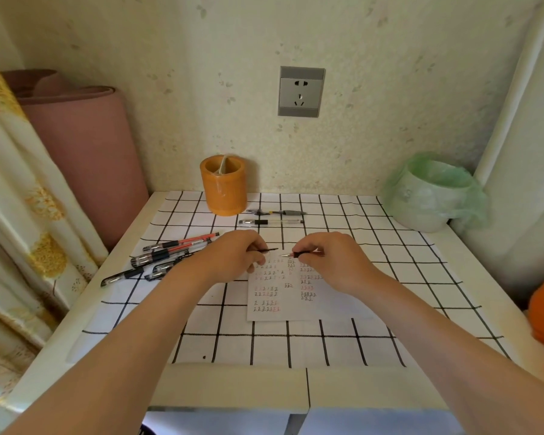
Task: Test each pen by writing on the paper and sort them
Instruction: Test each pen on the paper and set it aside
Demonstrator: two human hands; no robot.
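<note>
Roughly midway: left hand [233, 254] pinches what looks like a cap [269, 250], right hand [330, 255] grips the uncapped pen [299, 254] over the mark-filled paper [274, 296] (more pens [167, 255] wait alongside).

Single head-worn wide-angle view, looking forward and down, close over the table [233, 387]
</note>
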